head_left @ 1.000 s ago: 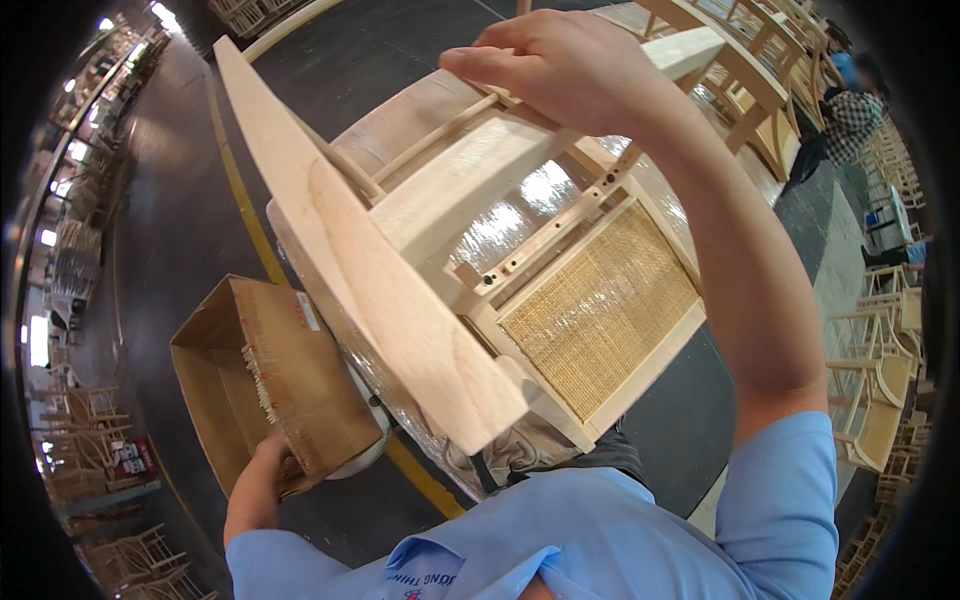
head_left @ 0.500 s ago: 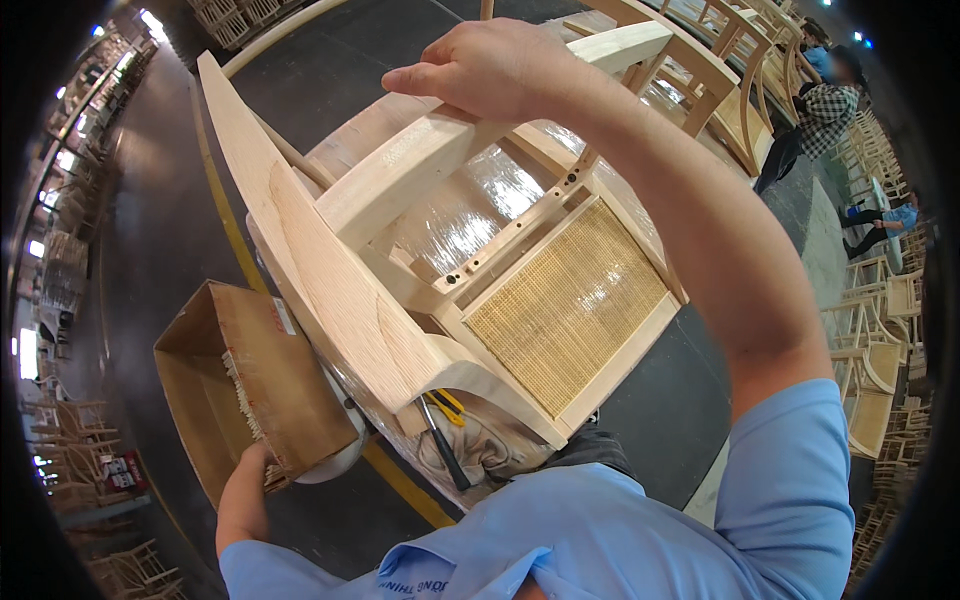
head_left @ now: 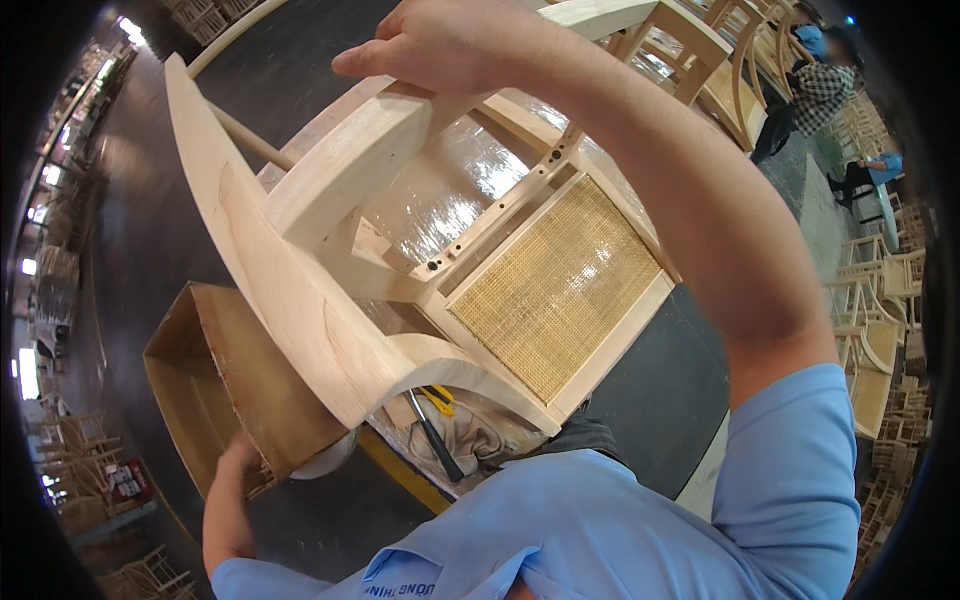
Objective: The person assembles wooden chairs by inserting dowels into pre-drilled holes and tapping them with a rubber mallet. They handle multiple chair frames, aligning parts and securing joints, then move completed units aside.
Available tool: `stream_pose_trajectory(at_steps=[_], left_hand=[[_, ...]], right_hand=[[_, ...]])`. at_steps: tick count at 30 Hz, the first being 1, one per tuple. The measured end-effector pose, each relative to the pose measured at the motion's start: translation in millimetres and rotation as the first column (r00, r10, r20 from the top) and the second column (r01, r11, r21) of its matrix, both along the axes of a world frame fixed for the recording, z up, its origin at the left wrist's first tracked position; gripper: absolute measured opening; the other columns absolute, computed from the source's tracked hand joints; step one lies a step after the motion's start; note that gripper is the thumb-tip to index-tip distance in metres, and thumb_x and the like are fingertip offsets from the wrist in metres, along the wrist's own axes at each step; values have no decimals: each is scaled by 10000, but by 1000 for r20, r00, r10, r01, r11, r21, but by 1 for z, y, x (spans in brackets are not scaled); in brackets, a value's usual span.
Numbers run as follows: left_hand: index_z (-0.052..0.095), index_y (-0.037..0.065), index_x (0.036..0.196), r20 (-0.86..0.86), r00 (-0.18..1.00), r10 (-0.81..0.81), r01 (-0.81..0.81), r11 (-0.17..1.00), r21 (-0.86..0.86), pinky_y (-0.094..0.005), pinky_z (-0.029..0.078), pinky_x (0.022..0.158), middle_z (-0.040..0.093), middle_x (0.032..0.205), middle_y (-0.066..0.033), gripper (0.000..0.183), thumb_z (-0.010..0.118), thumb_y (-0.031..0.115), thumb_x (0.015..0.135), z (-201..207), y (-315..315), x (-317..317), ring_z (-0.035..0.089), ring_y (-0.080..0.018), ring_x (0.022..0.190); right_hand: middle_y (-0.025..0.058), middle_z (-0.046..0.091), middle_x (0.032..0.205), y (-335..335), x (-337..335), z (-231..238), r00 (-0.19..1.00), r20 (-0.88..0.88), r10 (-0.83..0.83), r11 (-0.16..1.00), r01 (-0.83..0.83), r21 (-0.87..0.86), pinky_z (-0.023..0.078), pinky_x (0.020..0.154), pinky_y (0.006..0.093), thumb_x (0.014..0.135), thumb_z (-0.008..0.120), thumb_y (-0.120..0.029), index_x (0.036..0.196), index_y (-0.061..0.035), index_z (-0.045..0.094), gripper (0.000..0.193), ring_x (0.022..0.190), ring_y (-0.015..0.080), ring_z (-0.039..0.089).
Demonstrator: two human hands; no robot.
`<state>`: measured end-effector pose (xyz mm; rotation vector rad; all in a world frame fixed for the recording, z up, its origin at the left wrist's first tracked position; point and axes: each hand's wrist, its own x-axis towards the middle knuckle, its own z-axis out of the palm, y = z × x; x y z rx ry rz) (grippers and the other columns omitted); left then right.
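A pale wooden chair frame (head_left: 300,300) lies tilted in front of me, with a woven cane panel (head_left: 565,285) set in it. My right hand (head_left: 440,45) is closed over its broad curved rail at the top, thumb pointing left and the other fingers partly hidden. My left hand (head_left: 236,462) reaches into an open cardboard box (head_left: 262,385) at the lower left; the box wall and shadow hide its fingers. Beneath the chair's near curved part lie a dark-handled tool (head_left: 437,447), its head out of sight, and a yellow-handled tool (head_left: 438,400).
Plastic-wrapped padding (head_left: 440,225) supports the chair. More wooden chairs (head_left: 700,60) stand close at the upper right, and others (head_left: 870,340) are stacked along the right. Several people (head_left: 822,95) are at the far right. A yellow floor line (head_left: 400,475) runs below the support.
The chair frame and my right hand have shifted left and slightly up in view. My left hand has moved a little left inside the box, and the pale sticks along the box edge no longer show.
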<state>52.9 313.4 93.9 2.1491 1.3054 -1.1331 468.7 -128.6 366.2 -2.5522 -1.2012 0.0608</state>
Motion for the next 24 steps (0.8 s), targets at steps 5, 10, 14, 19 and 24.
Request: stream_pose_trajectory(at_steps=[5,10,14,19,24], left_hand=[[716,63,1089,80,835,-544,436,744,506,-494,539,912,664,1089,-224,241,651,79,857,66,21,-8,656,-413,1075],[665,22,1185,482,765,-426,-32,723,690,-375,501,944,696,1132,-137,236,518,133,1037,183,-17,-101,655,-291,1082],[690,29,1215,838,506,-204,-204,916,346,-310,497,911,701,1133,-53,301,525,246,1087,185,-176,-83,633,-162,997],[694,21,1237,909,405,98,-159,987,-35,-293,521,787,657,922,-73,282,528,3,1009,122,-344,-78,612,-157,827],[688,9,1249,906,280,319,-352,912,-212,-304,515,794,676,917,-78,297,535,29,996,82,-453,-56,625,-168,837]], right_hand=[[198,751,1093,0,-5,5,999,-41,-33,999,32,-29,527,946,464,1019,487,-542,1029,-56,800,578,1090,366,690],[237,717,1178,19,9,-7,981,152,119,990,-106,-91,518,985,468,1014,532,-505,1259,-95,704,508,1107,361,689],[135,751,938,6,40,-53,936,330,123,974,-178,141,541,816,410,1011,551,-356,1271,-71,711,418,867,257,721],[115,751,947,9,23,-35,974,132,187,942,-215,257,544,852,362,1027,571,-280,1251,-92,719,328,924,238,724],[127,726,970,-23,22,-54,906,93,413,557,-332,761,543,817,323,1016,629,-182,1224,-35,712,268,874,192,702]])
